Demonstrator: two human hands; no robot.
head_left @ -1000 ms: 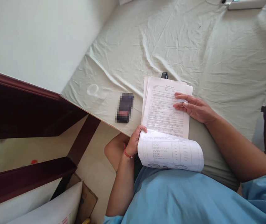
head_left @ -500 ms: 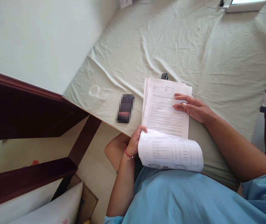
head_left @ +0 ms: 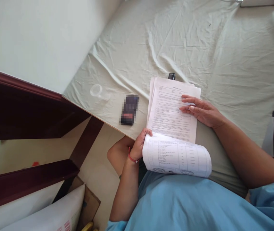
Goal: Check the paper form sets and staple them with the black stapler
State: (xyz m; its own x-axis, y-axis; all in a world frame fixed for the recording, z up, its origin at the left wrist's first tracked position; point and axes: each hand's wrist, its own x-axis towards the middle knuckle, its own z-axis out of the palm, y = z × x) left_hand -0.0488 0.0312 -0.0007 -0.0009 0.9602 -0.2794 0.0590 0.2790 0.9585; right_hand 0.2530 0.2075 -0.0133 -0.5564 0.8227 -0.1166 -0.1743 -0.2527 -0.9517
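Observation:
A stack of printed papers (head_left: 170, 112) lies on the cloth-covered table in front of me. Its upper sheets (head_left: 175, 155), printed with a table and round stamps, are curled back toward my blue shirt. My left hand (head_left: 140, 144), with a red string at the wrist, pinches the left edge of these sheets, thumb on top. My right hand (head_left: 206, 112) rests on the right side of the exposed page, fingers stretched out and apart. A small black object (head_left: 171, 76) sticks out from the far edge of the stack; the rest of it is hidden.
Left of the papers lies a dark, pixelated phone-like object (head_left: 129, 109). Farther left is a clear plastic ring-shaped item (head_left: 96, 90). A white wall (head_left: 31, 38) and dark red wooden furniture (head_left: 26, 106) border the left side. A white sack (head_left: 67, 205) stands below.
The view has shifted slightly, so the device at the top right shows less. Both hands keep their places on the papers.

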